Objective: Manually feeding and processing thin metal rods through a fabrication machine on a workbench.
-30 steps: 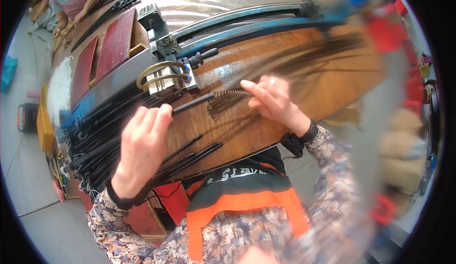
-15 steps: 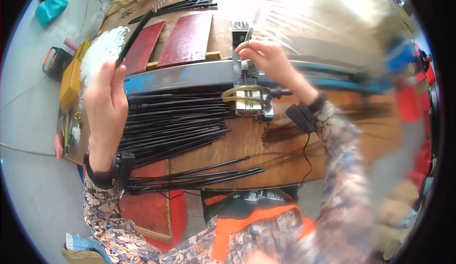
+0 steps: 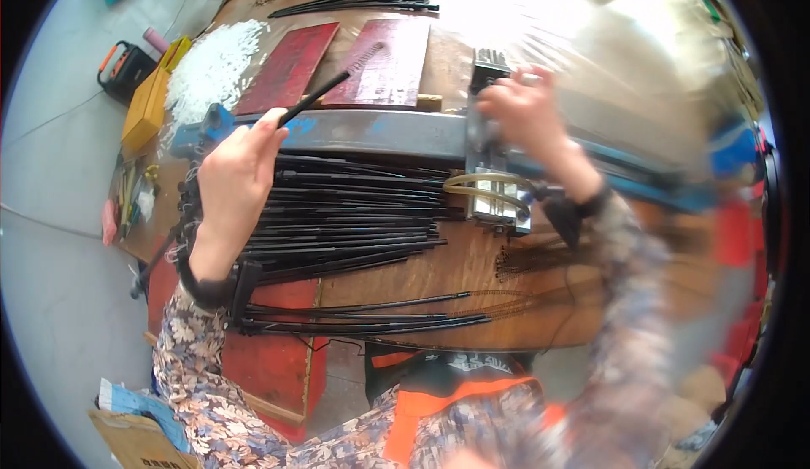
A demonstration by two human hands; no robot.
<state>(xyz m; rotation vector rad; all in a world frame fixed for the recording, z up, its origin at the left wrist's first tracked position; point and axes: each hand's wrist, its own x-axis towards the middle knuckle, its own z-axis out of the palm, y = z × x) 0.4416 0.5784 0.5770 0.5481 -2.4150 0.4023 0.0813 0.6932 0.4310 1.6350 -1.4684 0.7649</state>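
Observation:
My left hand [image 3: 232,180] is closed round a thin black tube [image 3: 315,98], which slants up to the right over the grey steel rail. A coiled spring [image 3: 366,58] sticks out of the tube's far end, in front of a red board. My right hand [image 3: 527,108], blurred, has its fingers curled over the upper part of a small metal clamping device [image 3: 499,203] with yellowish hoses. Whatever lies between those fingers cannot be made out. Below the rail lies a pile of black tubes [image 3: 354,209], the nearest things to my left forearm.
The steel rail [image 3: 384,134] crosses the wooden bench [image 3: 405,277]. Two red boards [image 3: 291,66] lean behind it, beside a heap of white pieces [image 3: 211,68] and a yellow box [image 3: 145,113]. Loose springs [image 3: 548,260] lie at right; tubes with springs [image 3: 380,327] line the near edge.
The view has shifted, and the bench appears further right. My left hand's tube has come down and tilts more to the right. The spring visible in my right fingers earlier no longer shows.

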